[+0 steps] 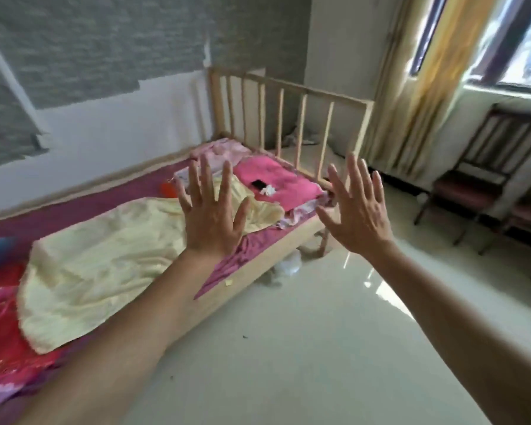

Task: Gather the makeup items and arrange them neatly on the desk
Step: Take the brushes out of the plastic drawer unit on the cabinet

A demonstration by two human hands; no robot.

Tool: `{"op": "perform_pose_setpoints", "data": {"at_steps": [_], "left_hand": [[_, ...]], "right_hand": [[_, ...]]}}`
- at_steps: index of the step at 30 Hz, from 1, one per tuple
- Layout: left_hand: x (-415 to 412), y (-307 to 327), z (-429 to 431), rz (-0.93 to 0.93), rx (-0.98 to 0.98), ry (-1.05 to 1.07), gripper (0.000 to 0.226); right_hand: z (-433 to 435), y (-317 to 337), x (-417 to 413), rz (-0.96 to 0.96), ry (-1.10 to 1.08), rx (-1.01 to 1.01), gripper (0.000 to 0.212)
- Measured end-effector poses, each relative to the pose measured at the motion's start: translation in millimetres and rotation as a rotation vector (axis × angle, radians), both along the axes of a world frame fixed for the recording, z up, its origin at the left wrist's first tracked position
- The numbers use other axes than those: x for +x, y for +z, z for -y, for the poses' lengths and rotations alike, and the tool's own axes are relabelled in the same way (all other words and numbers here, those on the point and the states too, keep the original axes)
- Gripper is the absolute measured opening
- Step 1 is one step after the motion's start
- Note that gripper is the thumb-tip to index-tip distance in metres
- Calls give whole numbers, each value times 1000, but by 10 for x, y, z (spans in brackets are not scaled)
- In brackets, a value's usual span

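Makeup items: none in view, nor the desk.
Your left hand [213,219] and right hand [357,213] are raised, fingers spread wide, holding nothing, before a yellow blanket [105,256] and pink pillow [282,176]. Expect small, light, breakable pieces; pinch each by its body.

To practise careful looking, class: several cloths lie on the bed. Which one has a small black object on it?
The bright pink cloth beside the wooden rail; the pale yellow blanket and the red cloth carry no such object.
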State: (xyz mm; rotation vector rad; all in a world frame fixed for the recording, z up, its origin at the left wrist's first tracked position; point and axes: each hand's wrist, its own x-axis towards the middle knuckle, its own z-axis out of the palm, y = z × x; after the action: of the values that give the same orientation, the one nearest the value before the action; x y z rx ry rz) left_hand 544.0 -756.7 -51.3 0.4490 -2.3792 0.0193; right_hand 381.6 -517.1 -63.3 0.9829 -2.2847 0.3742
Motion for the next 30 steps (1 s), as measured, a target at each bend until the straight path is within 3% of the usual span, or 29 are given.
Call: {"op": "perform_pose_setpoints", "data": {"at_steps": [6, 14, 23, 30], "left_hand": [[-1688, -75, -1739, 23, -29, -317, 70], [-3444, -112, -3944, 44, -24, -632, 69], [-5350, -488, -5672, 33, -15, -914, 67], [-7238, -658, -6891, 138, 15, -1039, 68]], "right_hand": [[-2047, -92, -882, 42, -340, -23, 81], [-4347, -188, -1804, 84, -596, -28, 82], [-5983, -615, -3021, 142, -803, -14, 82], [-7073, -681, -4587, 181, -931, 65, 81]]}}
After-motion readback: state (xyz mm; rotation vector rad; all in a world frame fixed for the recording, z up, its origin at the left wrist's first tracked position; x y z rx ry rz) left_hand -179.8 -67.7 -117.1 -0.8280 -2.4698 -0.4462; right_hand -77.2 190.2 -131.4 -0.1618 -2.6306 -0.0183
